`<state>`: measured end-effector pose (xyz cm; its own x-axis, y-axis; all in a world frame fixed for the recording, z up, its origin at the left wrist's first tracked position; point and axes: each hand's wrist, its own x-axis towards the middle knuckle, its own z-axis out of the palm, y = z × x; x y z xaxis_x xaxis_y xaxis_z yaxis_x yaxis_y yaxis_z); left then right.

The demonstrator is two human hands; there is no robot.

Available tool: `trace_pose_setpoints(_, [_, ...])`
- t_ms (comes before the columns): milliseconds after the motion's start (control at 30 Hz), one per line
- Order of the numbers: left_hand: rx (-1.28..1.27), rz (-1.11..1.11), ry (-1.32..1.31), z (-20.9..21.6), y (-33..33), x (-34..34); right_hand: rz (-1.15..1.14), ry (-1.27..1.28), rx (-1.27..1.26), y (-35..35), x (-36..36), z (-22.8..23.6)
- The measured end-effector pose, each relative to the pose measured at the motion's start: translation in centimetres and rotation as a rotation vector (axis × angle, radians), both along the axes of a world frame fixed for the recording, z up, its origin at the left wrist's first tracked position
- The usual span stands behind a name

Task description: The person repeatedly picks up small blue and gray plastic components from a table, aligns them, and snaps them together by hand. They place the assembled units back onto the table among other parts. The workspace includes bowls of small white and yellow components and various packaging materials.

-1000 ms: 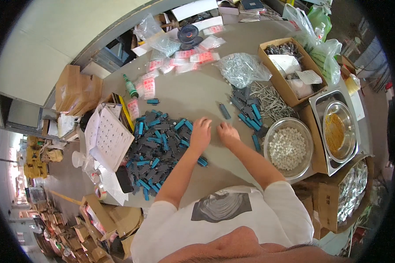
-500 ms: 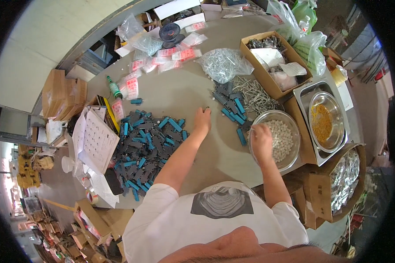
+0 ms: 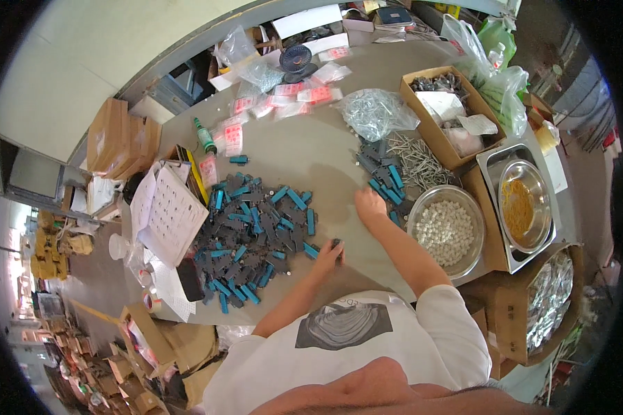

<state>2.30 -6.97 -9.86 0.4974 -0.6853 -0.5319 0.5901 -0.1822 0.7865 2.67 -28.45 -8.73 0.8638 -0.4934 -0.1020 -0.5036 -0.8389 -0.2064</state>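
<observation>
My left hand [image 3: 327,258] is low over the middle of the table, its fingers closed around a small dark part [image 3: 336,243]. Right beside it, at the pile's edge, lies a blue-and-black plastic part [image 3: 311,250]. Further up and right is my right hand [image 3: 371,205], fingers curled; whatever they hold is hidden. It is close to a small group of blue-and-black parts [image 3: 386,181]. A steel bowl [image 3: 479,238] of small white pieces [image 3: 446,232] stands right of that hand. The large pile of blue-and-black parts [image 3: 253,228] spreads out on the left.
Loose screws [image 3: 422,160] lie beyond the bowl, beside a cardboard box [image 3: 457,162]. A steel tray [image 3: 490,162] holds a bowl of yellow pieces [image 3: 516,214]. Printed sheets [image 3: 169,214], a green bottle [image 3: 204,135], small labelled bags [image 3: 234,140] and a clear bag [image 3: 377,114] lie around.
My right hand has left the bowl of white pieces and moved left. My left hand has come back toward my body. A blue-and-black part now shows beside it. The whole view has shifted slightly.
</observation>
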Motion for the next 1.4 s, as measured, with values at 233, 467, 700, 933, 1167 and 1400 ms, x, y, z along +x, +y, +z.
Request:
trace_pose_setpoints(233, [-0.016,0.048,0.086,0.2,1.2,-1.4,-0.397,-0.086,-0.073,-4.8,-9.8,11.1])
trace_pose_setpoints(467, [0.098,-0.225,-0.060,0.1,0.3,-0.5,0.081,-0.303,0.030,-6.8,-1.5,3.5])
trace_pose_setpoints(700, [0.133,-0.221,-0.117,1.3,1.0,0.4,0.101,-0.062,-0.158,-3.6,8.3,-0.4])
trace_pose_setpoints(933, [0.124,-0.143,-0.018,1.7,1.0,-0.6,0.089,-0.058,0.086,-1.7,1.7,-0.1])
trace_pose_setpoints(1167, [0.183,-0.208,-0.045,0.8,0.6,-0.4,-0.351,-0.205,-0.154,-7.7,-12.0,10.4])
trace_pose_setpoints(1400, [0.107,-0.243,0.058,-0.2,0.7,0.5,-0.099,-0.176,0.054,-8.5,-3.8,4.8])
